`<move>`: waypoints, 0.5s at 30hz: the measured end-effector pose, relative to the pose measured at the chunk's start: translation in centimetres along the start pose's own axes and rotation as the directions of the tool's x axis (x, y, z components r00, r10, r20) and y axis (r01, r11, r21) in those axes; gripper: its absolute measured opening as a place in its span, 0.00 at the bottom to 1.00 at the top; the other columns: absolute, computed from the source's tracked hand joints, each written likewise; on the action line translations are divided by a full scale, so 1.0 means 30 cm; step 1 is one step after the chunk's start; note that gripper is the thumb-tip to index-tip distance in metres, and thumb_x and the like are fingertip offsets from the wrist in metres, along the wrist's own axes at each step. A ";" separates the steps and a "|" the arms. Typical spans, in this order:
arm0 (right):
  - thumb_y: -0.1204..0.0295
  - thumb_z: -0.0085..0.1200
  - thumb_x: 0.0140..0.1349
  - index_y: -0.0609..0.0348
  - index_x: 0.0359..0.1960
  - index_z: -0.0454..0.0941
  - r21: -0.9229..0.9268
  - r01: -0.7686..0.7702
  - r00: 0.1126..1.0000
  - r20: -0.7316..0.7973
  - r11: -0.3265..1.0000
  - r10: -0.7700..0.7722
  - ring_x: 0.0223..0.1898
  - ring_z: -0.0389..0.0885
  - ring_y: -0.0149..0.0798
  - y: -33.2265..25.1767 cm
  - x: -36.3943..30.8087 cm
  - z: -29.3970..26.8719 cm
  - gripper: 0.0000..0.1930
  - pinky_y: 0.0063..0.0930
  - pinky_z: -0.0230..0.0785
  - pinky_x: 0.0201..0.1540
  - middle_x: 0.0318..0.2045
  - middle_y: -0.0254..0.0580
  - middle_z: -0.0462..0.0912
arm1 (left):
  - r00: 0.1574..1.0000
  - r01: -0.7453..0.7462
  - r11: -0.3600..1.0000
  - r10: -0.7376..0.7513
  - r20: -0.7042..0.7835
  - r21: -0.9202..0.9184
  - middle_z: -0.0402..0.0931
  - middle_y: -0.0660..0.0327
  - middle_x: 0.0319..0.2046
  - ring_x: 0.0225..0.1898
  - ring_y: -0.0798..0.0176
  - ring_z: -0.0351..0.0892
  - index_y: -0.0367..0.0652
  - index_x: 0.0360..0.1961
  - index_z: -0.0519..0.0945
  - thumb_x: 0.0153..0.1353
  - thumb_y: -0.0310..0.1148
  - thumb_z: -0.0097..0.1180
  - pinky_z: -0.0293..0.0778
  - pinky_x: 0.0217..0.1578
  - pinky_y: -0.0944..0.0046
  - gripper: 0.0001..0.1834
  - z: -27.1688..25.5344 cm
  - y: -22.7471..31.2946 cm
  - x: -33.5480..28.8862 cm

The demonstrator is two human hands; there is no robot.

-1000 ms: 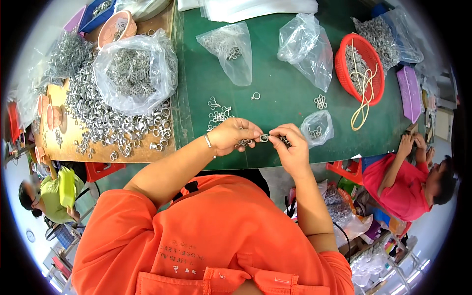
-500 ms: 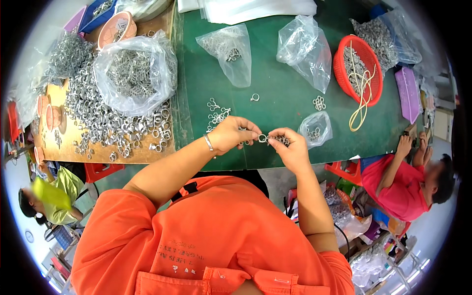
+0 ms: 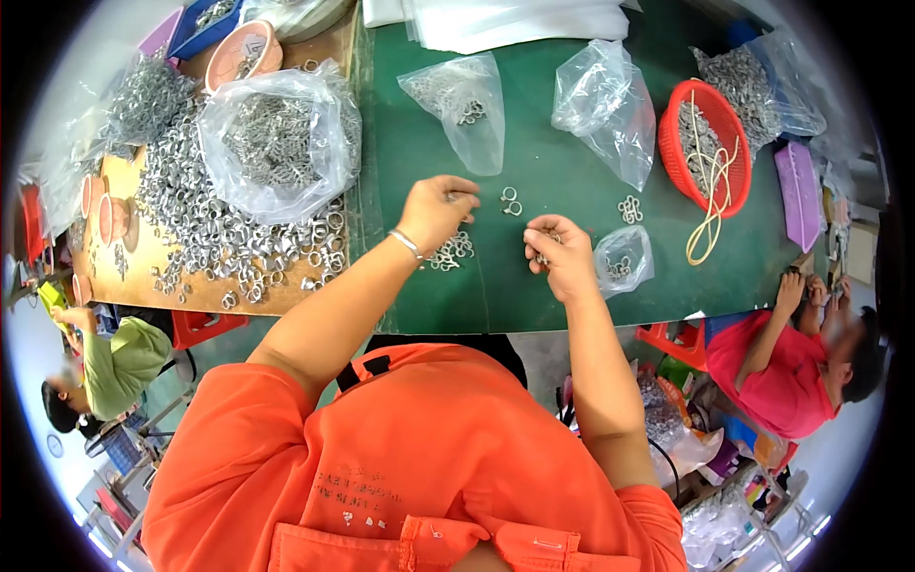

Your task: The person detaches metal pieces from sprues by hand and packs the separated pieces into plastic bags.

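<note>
Two small metal rings with little loops (image 3: 512, 200) lie on the green table between my hands. My left hand (image 3: 437, 217) is just left of them, its fingers curled together; whatever they hold, if anything, is hidden. Right under that hand is a loose group of small silver metal hooks (image 3: 451, 251), partly covered by it. My right hand (image 3: 562, 257) is closed in a pinch around several small metal pieces (image 3: 547, 252), mostly hidden by the fingers. Right of it lies a small clear bag (image 3: 624, 261) with metal pieces inside, and a small cluster of hooks (image 3: 630, 209) above that.
A big heap of metal rings (image 3: 229, 250) and an open plastic bag of small parts (image 3: 272, 143) cover the wooden board at left. Clear bags (image 3: 602, 105) lie farther back. A red basket (image 3: 671, 143) with cord stands at right. Co-workers sit on both sides.
My hands have moved apart, the left one up and leftward. A second ring now lies beside the first on the table. The view has shifted slightly.
</note>
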State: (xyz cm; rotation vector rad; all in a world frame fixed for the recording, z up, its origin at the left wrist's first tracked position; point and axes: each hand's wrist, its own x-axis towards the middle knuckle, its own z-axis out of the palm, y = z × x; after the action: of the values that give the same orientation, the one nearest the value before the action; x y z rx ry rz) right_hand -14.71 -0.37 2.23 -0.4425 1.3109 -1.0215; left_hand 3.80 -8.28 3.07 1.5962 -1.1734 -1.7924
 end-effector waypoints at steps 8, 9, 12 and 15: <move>0.72 0.54 0.51 0.55 0.33 0.78 -0.819 0.451 0.856 0.286 0.355 -0.430 0.35 0.75 0.46 0.073 0.084 0.243 0.07 0.36 0.69 0.37 0.31 0.41 0.73 | 0.883 -0.381 0.657 0.468 0.045 0.650 0.72 0.54 0.32 0.34 0.55 0.75 0.39 0.39 0.77 0.42 0.21 0.60 0.72 0.37 0.62 0.18 -0.152 -0.126 -0.022; 0.72 0.54 0.51 0.56 0.31 0.77 -0.856 0.417 0.865 0.271 0.307 -0.422 0.35 0.75 0.46 0.085 0.089 0.245 0.06 0.36 0.69 0.37 0.31 0.40 0.73 | 0.885 -0.368 0.651 0.464 0.035 0.664 0.72 0.54 0.31 0.34 0.56 0.74 0.39 0.39 0.76 0.42 0.21 0.60 0.72 0.37 0.63 0.18 -0.149 -0.131 -0.026; 0.75 0.57 0.47 0.59 0.26 0.74 -0.836 0.379 0.892 0.217 0.396 -0.397 0.33 0.74 0.47 0.086 0.075 0.209 0.06 0.36 0.68 0.36 0.29 0.41 0.74 | 0.911 -0.323 0.735 0.411 -0.012 0.597 0.72 0.56 0.31 0.33 0.57 0.74 0.39 0.39 0.76 0.43 0.20 0.59 0.71 0.35 0.64 0.17 -0.178 -0.121 -0.034; 0.77 0.57 0.49 0.61 0.26 0.73 -0.539 0.285 0.957 0.111 0.793 -0.269 0.27 0.75 0.36 0.089 0.057 0.101 0.05 0.28 0.67 0.26 0.27 0.40 0.75 | 0.910 -0.333 0.777 0.413 -0.032 0.534 0.72 0.56 0.32 0.33 0.57 0.74 0.39 0.38 0.77 0.45 0.21 0.58 0.71 0.35 0.64 0.16 -0.235 -0.120 -0.036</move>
State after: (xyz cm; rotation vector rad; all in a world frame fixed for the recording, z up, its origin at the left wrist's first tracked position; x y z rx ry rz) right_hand -11.03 -1.17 -0.04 -1.1169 1.5406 -0.8530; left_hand 11.47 -7.54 0.96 1.5788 -1.8627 -1.1293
